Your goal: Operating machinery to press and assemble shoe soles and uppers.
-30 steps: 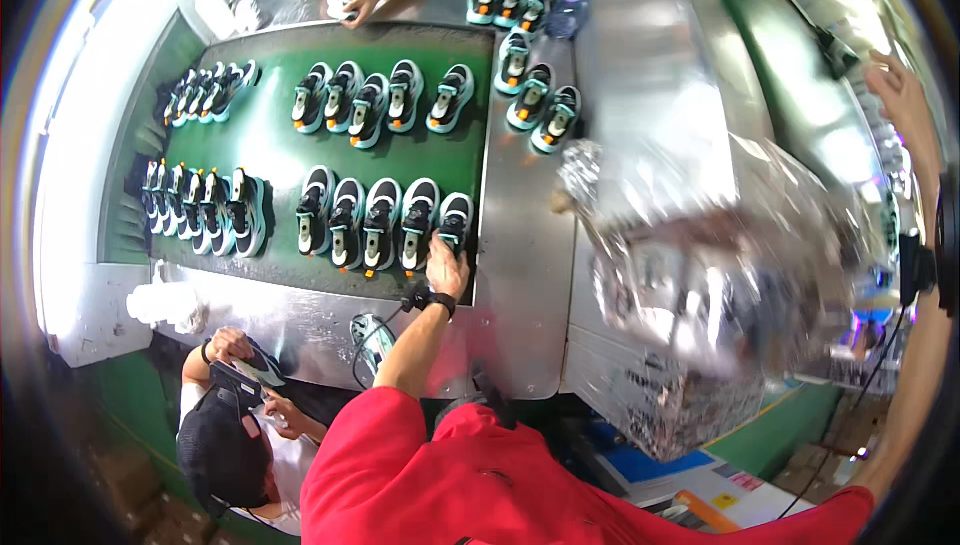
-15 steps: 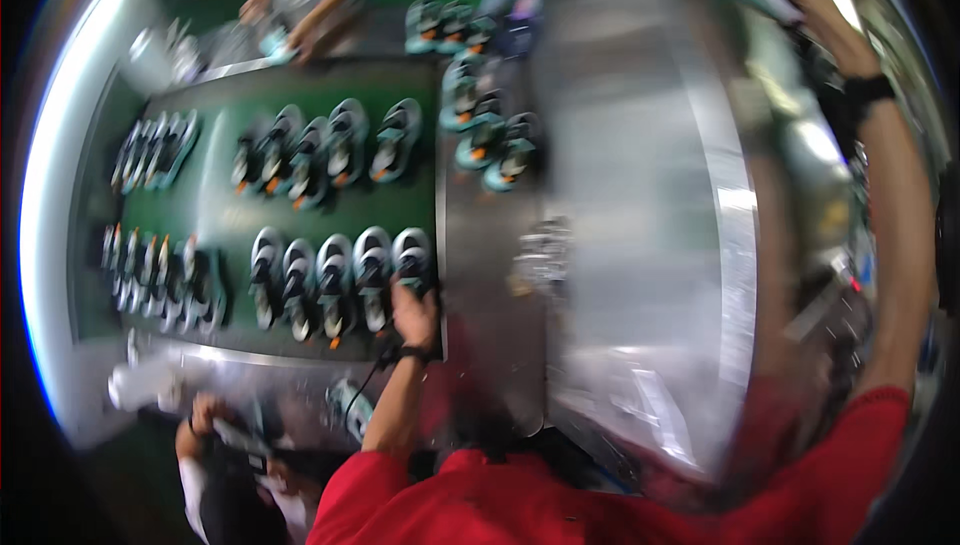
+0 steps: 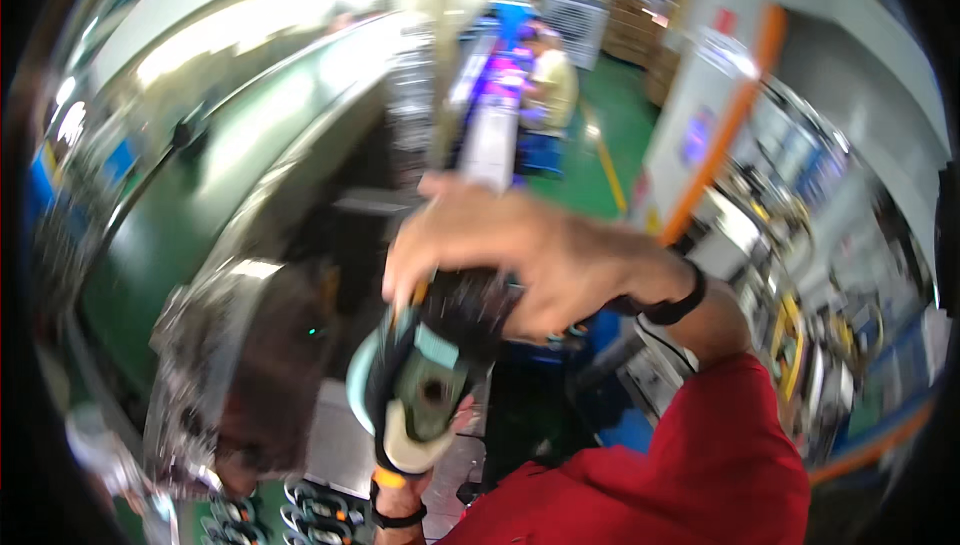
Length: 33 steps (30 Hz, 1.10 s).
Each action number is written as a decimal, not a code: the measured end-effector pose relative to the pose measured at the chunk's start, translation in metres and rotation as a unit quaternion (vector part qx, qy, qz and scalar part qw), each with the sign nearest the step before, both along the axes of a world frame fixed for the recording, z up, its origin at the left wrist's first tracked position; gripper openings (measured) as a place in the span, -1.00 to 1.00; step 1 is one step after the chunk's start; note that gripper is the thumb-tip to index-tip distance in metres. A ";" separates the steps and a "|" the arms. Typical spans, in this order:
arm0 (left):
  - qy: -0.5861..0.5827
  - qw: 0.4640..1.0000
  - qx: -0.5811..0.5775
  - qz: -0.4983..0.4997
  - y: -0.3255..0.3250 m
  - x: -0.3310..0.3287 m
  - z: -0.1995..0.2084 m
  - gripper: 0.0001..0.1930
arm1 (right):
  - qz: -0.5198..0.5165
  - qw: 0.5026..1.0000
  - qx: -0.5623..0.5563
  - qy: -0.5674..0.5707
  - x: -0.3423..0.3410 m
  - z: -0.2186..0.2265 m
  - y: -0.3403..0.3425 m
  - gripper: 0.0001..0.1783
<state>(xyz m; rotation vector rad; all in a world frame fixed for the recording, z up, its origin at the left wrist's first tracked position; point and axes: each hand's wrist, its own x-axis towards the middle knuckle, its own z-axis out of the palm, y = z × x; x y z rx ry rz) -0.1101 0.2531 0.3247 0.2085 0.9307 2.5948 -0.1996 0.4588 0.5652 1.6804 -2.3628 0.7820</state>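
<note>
Both my hands are on one black sneaker [image 3: 437,385] with a pale teal sole and a cream heel, tilted in front of my chest. My left hand [image 3: 405,490] grips it from below at the heel, with fingertips showing along its side. Over the front end, my right hand [image 3: 520,250] curls with bent fingers and the thumb apart, blurred by motion. Between that thumb and fingers sits a shiny dark surface [image 3: 470,300]; whether it is the shoe's toe or something else, I cannot tell. More shoes [image 3: 320,515] stand at the lower left edge.
A long green conveyor belt [image 3: 170,225] runs along the left, beside a wrinkled, shiny cover [image 3: 200,385]. Far ahead, a person [image 3: 550,85] sits at a purple-lit line. A grey cabinet with an orange edge [image 3: 725,125] and cluttered equipment [image 3: 790,345] stand right.
The view has swung away from the table of shoes. My left hand was at a shoe in the near row and my right arm was raised; both hands now meet on one shoe.
</note>
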 end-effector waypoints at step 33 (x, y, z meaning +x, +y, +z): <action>0.496 0.592 -0.560 -0.300 0.925 0.246 -0.166 -0.34 | -0.872 0.082 -0.473 0.098 0.591 -0.236 0.491 -0.41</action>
